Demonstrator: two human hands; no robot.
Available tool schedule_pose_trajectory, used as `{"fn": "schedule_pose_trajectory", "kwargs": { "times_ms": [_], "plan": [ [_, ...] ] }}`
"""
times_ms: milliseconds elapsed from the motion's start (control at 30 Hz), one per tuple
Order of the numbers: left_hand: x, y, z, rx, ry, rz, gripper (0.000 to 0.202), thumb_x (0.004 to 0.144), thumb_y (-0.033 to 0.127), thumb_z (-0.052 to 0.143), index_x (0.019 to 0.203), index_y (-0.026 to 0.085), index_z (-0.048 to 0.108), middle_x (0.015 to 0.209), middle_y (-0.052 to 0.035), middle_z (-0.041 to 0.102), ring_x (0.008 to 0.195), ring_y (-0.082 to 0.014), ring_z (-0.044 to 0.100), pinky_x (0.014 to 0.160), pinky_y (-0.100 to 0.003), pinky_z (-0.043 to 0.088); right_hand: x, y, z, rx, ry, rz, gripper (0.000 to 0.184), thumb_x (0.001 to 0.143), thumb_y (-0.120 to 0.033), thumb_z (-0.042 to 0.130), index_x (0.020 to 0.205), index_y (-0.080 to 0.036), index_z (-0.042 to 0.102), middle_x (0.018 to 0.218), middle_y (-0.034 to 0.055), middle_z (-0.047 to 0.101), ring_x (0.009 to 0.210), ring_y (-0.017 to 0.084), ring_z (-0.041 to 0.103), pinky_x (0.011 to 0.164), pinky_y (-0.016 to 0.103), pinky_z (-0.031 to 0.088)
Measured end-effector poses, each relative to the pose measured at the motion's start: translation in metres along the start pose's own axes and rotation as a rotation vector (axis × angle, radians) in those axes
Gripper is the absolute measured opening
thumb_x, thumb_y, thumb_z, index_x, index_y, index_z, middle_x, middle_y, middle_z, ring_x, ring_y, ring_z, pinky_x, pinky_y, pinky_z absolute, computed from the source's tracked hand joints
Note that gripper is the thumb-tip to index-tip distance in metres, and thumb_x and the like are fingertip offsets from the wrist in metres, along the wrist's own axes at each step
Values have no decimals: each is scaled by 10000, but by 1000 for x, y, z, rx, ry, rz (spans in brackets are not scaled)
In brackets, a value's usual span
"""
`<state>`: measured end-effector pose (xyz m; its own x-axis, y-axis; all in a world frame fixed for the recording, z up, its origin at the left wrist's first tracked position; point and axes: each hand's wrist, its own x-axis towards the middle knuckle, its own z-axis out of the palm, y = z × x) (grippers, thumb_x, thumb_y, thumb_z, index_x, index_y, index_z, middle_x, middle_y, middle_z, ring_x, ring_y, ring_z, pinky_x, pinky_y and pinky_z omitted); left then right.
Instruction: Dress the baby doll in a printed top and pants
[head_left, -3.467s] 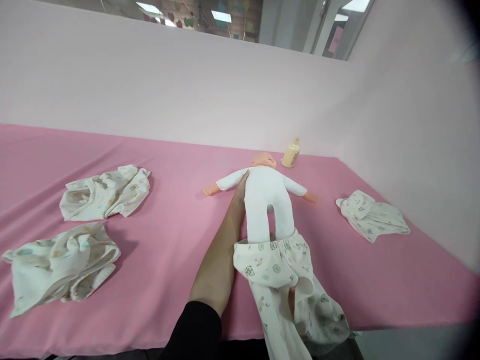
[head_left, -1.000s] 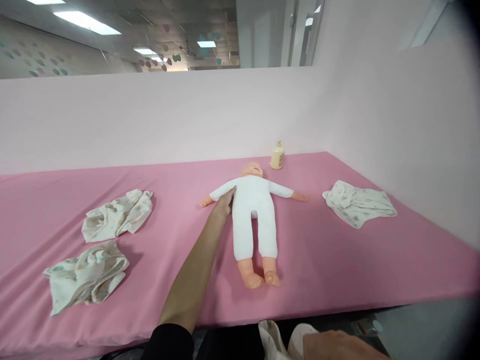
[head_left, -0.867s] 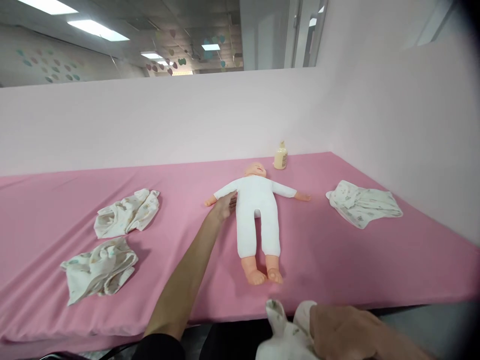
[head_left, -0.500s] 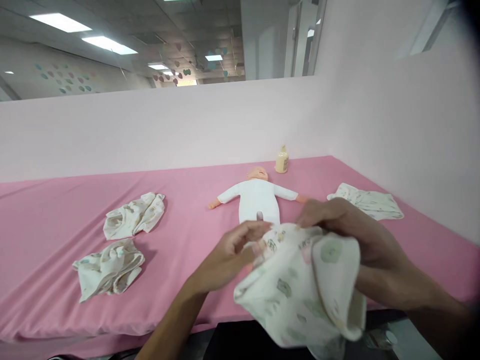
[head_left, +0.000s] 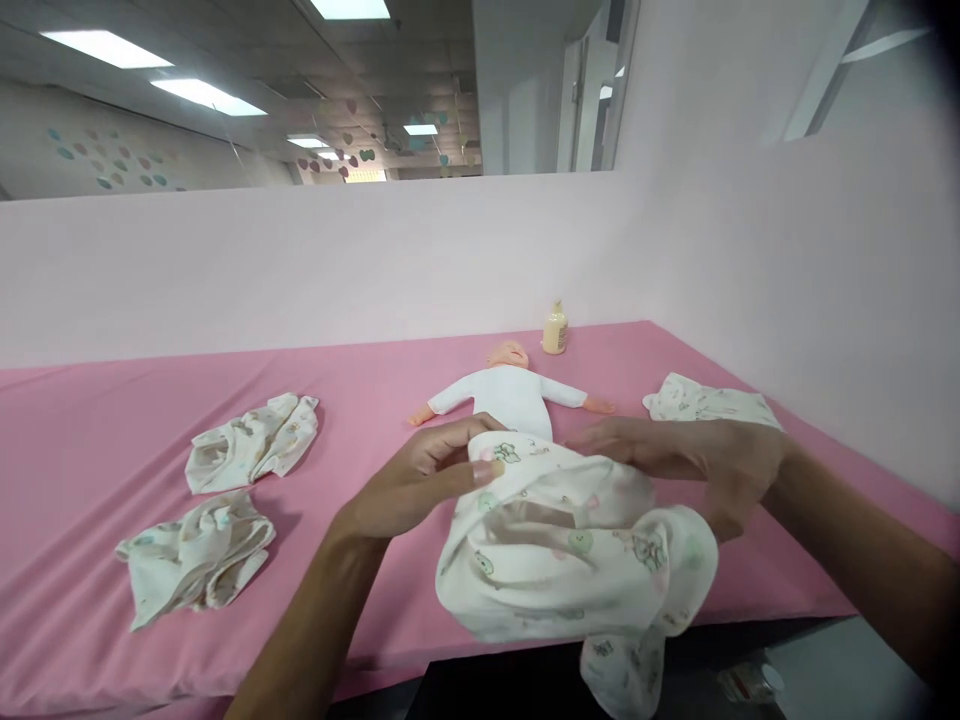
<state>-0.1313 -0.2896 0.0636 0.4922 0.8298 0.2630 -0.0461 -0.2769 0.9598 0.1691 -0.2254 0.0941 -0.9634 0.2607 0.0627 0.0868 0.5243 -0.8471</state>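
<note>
At the front edge of the pink table [head_left: 375,380], a white garment [head_left: 540,585] printed green and pink hangs in loose folds. It hides the legs of the supine doll [head_left: 517,395]; a bottle [head_left: 555,332] stands near the doll's head. Two crumpled cloths [head_left: 251,445] lie at left; the right hand [head_left: 682,455] partly covers a folded cloth [head_left: 701,400]. The left hand [head_left: 416,478] pinches the garment's upper left edge. The right hand, blurred, is at the upper right; its hold cannot be determined.
</note>
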Motion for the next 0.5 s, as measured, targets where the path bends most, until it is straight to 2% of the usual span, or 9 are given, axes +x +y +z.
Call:
{"fn": "schedule_pose_trajectory", "kwargs": {
  "times_ms": [67, 100, 167, 233, 333, 400, 500],
  "plan": [
    [2, 6, -6, -67, 6, 26, 143, 872, 299, 646, 887, 157, 650, 853, -27, 580, 755, -109, 554, 674, -210, 450, -7, -2, -8, 6, 40, 37, 938, 615, -588, 796, 1398, -191, 463, 1181, 88, 632, 1076, 210, 633, 794, 315, 524],
    [4, 9, -9, -98, 11, 33, 151, 865, 307, 651, 859, 157, 633, 796, -15, 566, 693, -95, 534, 631, -198, 432, -9, -3, -13, 2, 78, 58, 905, 608, -580, 804, 1370, -199, 495, 1166, 83, 638, 1045, 207, 641, 766, 303, 528],
    [7, 12, -17, -120, 24, 53, 181, 846, 329, 670, 836, 162, 600, 713, 5, 533, 595, -75, 479, 554, -181, 382, -12, -4, -22, -17, 191, 134, 719, 665, -535, 788, 1270, -207, 579, 1098, 75, 655, 966, 195, 651, 711, 277, 527],
    [13, 16, -26, -74, 81, 77, 224, 843, 378, 671, 856, 173, 580, 686, 12, 515, 563, -73, 452, 520, -180, 348, -13, -6, -31, -24, 337, 229, 480, 769, -490, 723, 1138, -194, 636, 938, 54, 664, 827, 168, 646, 642, 252, 506],
    [22, 26, -39, 119, 150, 78, 305, 878, 473, 610, 834, 175, 567, 650, 10, 490, 547, -83, 432, 511, -197, 336, -13, -12, -44, -45, 460, 320, 346, 821, -485, 673, 965, -171, 656, 759, 23, 610, 658, 129, 579, 566, 239, 446],
    [28, 38, -47, 277, 132, 65, 368, 909, 505, 547, 766, 167, 566, 623, -1, 490, 555, -95, 442, 539, -217, 362, -14, -17, -50, -143, 439, 360, 346, 812, -511, 673, 875, -171, 657, 746, 16, 586, 627, 111, 534, 542, 234, 398],
    [32, 59, -54, 496, 71, 17, 393, 918, 491, 533, 713, 164, 605, 671, -28, 554, 628, -120, 496, 611, -243, 407, -15, -23, -58, -327, 304, 406, 386, 811, -571, 639, 760, -188, 633, 735, 0, 554, 623, 107, 489, 545, 244, 349]
  ]
}}
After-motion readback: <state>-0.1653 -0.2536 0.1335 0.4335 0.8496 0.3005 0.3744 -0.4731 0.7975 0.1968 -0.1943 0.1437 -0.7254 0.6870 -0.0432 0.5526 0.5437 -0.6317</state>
